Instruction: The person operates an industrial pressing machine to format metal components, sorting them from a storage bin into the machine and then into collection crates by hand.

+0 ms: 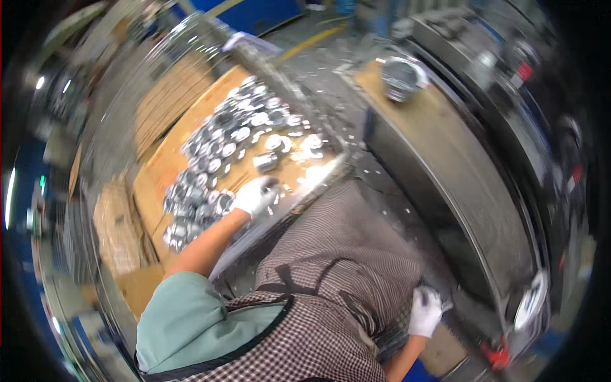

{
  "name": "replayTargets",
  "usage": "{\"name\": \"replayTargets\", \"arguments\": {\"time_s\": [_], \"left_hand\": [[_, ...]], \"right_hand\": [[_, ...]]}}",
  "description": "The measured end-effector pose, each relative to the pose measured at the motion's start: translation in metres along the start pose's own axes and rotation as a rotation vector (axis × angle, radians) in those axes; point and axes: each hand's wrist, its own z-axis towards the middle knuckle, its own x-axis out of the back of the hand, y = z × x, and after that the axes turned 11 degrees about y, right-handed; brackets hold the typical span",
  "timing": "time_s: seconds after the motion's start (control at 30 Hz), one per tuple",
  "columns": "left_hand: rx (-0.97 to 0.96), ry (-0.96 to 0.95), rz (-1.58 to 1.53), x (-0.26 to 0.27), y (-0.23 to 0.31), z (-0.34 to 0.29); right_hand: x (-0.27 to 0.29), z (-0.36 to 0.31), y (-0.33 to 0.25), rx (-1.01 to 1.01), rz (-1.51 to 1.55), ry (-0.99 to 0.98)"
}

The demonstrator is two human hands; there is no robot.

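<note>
Just beyond the gloved left hand [258, 196] lay a lone silver metal piece [265, 162] on brown cardboard [151, 181], its long axis lost to blur; whether the bent fingers gripped anything, I could not tell. Leftward and past that hand spread a silver heap [219, 145]. Well apart, rightward and behind, hung the right hand [426, 311], its grip equally unclear.

Under and beyond my left grip [256, 196], a flat, tan, grey-edged surface [240, 176] carries a heap of shiny silver, rounded metal parts [213, 149]; one short silver metal cylinder [265, 162] lies on it just past my grip, beside small bright scattered pieces [286, 145].
</note>
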Motion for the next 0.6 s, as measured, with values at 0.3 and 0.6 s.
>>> {"name": "replayTargets", "arguments": {"time_s": [0.3,0.6], "left_hand": [[0.617,0.292,-0.026,-0.028,-0.157,-0.002],[1.039,0.119,-0.035,-0.100,-0.115,0.200]], "right_hand": [[-0.005,0.028,-0.021,0.244,-0.253,-0.247],[0.023,0.007,-0.013,0.072,-0.598,-0.568]]}}
